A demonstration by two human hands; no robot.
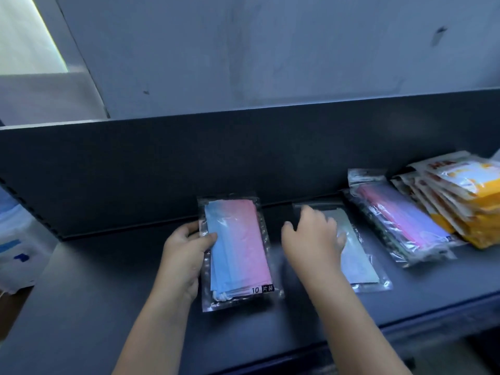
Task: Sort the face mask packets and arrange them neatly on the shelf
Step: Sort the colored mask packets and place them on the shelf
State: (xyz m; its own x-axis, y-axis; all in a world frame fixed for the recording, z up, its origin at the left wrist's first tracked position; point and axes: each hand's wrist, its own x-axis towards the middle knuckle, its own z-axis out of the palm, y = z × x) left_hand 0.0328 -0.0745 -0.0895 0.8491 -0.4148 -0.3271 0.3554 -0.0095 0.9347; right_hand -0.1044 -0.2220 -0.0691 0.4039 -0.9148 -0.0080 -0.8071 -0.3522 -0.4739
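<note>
A clear packet of blue-to-pink masks (238, 250) lies on the dark shelf (94, 280), and my left hand (186, 255) grips its left edge, thumb on top. Just right of it lies a grey-white mask packet (357, 263). My right hand (313, 239) rests on this packet with fingers spread and relaxed; the hand is motion-blurred. Further right, a pile of pink-and-lilac mask packets (397, 226) leans against a fanned stack of orange-and-white packets (465, 190).
The shelf's dark back panel (189, 163) rises behind the packets, with a grey wall above. The shelf's front lip (433, 320) runs along the lower right. White and blue bags (16, 239) sit beyond the left end.
</note>
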